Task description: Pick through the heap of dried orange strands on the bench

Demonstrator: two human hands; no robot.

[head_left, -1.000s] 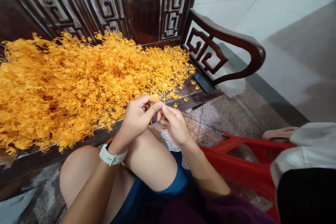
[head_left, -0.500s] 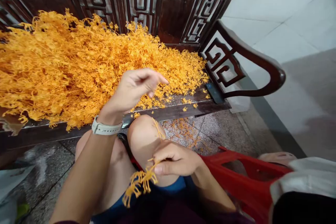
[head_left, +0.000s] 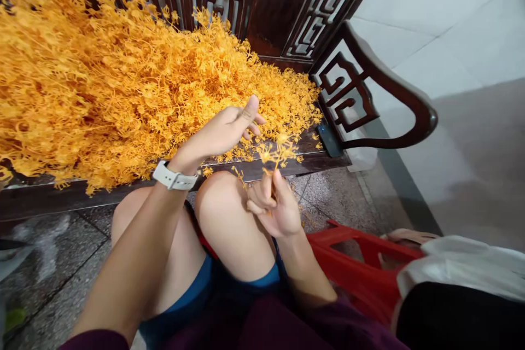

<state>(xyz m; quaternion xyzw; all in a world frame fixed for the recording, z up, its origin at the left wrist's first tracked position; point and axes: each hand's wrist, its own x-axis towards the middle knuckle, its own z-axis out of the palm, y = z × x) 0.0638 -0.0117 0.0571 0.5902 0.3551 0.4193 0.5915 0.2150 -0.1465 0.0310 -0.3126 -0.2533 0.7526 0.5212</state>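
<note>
My right hand [head_left: 279,208] is closed, pinching the stem of an orange sprig [head_left: 279,150] between thumb and fingers. The sprig stands upright, its thin branches spread at the top; whether it is plastic I cannot tell. Another thin orange piece [head_left: 239,176] sticks out on the left side of that hand. My left hand [head_left: 229,130], with a pale watch strap on the wrist, is open with thumb and fingers apart. It hovers in front of a big heap of orange sprigs [head_left: 135,82] and holds nothing I can see.
The heap lies on a dark carved wooden bench [head_left: 336,161] with a curved armrest [head_left: 410,104]. A phone [head_left: 329,139] rests by the armrest. A red plastic stool [head_left: 369,262] and a whitish bag [head_left: 463,268] are at the right. Loose orange bits lie around.
My right hand has risen and turned, bringing the sprig from hanging down over my lap to upright near the bench edge. My left hand has turned and its fingers have spread.
</note>
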